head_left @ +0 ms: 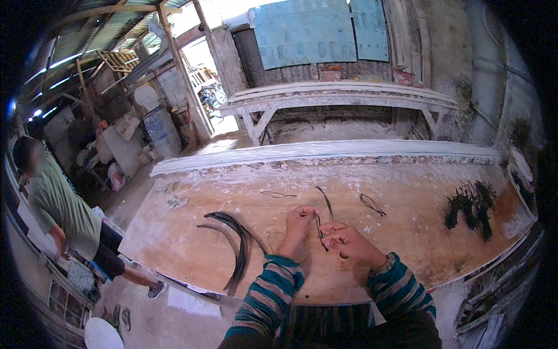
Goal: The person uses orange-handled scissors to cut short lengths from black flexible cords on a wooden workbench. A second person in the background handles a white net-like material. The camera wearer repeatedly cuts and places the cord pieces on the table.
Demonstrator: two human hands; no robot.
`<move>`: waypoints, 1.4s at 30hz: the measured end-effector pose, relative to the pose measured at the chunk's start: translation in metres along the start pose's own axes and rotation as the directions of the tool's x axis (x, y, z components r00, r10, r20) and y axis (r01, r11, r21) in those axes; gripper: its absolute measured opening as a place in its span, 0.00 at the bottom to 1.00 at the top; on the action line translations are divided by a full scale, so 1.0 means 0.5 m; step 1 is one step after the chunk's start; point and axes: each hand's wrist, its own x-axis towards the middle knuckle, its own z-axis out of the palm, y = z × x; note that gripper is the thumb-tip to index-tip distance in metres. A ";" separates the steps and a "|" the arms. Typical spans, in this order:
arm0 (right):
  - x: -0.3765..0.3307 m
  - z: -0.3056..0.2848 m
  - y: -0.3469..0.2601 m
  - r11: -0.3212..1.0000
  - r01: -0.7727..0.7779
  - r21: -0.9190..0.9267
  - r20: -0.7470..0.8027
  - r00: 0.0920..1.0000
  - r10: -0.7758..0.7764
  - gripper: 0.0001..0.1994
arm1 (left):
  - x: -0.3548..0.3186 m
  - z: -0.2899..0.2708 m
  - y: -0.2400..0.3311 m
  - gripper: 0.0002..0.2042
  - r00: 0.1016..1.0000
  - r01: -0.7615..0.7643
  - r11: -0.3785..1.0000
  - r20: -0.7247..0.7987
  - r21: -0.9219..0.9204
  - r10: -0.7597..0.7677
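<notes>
Over the near middle of the wooden tabletop (192, 198), my left hand (299, 227) pinches the upper end of a thin dark strip (319, 228). My right hand (352, 242) is closed on the same strip lower down, and its tip pokes out below the fingers. A small yellowish ring (343, 256) shows under my right hand. Left of my left hand lies a bundle of long, curved black strips (239, 250). Just beyond my hands are a short dark strip (325, 199), a thin dark loop (372, 205) and a finer loop (278, 194).
A tangled black clump (469, 210) lies at the table's right, beside a stained whitish bucket (519, 203). A long pale board (325, 152) edges the far side. Beyond stands a white-splashed bench (343, 96). At the left a person (70, 203) stands near the table.
</notes>
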 end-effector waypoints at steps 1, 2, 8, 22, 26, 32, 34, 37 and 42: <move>0.001 -0.005 0.004 1.000 0.014 -0.024 0.037 0.999 -0.013 0.07 | -0.001 0.003 -0.002 0.02 0.999 -0.037 0.999 0.024 -0.006 0.037; 0.004 -0.015 0.011 0.999 0.028 -0.047 0.075 0.997 -0.024 0.06 | -0.001 0.006 -0.004 0.02 0.996 -0.074 0.997 0.049 -0.014 0.075; 0.003 -0.029 0.007 0.994 -0.041 -0.098 -0.153 0.988 0.026 0.02 | -0.007 -0.001 -0.003 0.02 0.958 -0.071 0.994 0.284 0.083 0.045; 0.012 -0.092 0.100 0.984 -0.179 0.005 -0.668 0.731 0.136 0.10 | -0.106 0.090 0.046 0.04 0.718 -0.067 0.975 0.688 0.214 -0.101; 0.010 -0.106 0.129 0.976 -0.215 0.040 -0.597 0.778 0.196 0.17 | -0.112 0.096 0.055 0.04 0.765 -0.111 0.965 0.640 0.237 -0.069; 0.020 -0.095 0.115 0.954 -0.118 -0.276 -0.581 0.811 -0.068 0.17 | -0.088 0.062 0.054 0.05 0.848 0.068 0.997 0.528 -0.022 -0.047; 0.011 -0.097 0.098 0.893 -0.130 -0.431 -0.547 0.825 -0.144 0.15 | -0.059 0.047 0.053 0.05 0.893 -0.058 0.998 0.449 0.030 0.038; 0.008 -0.091 0.101 0.838 -0.054 -0.543 -0.447 0.863 -0.234 0.10 | -0.015 0.013 0.029 0.04 0.956 -0.177 0.982 0.247 0.067 0.156; 0.005 -0.036 0.044 0.967 0.062 -0.248 -0.289 0.948 -0.135 0.04 | 0.001 -0.009 0.032 0.04 0.978 -0.206 0.959 0.003 0.196 0.210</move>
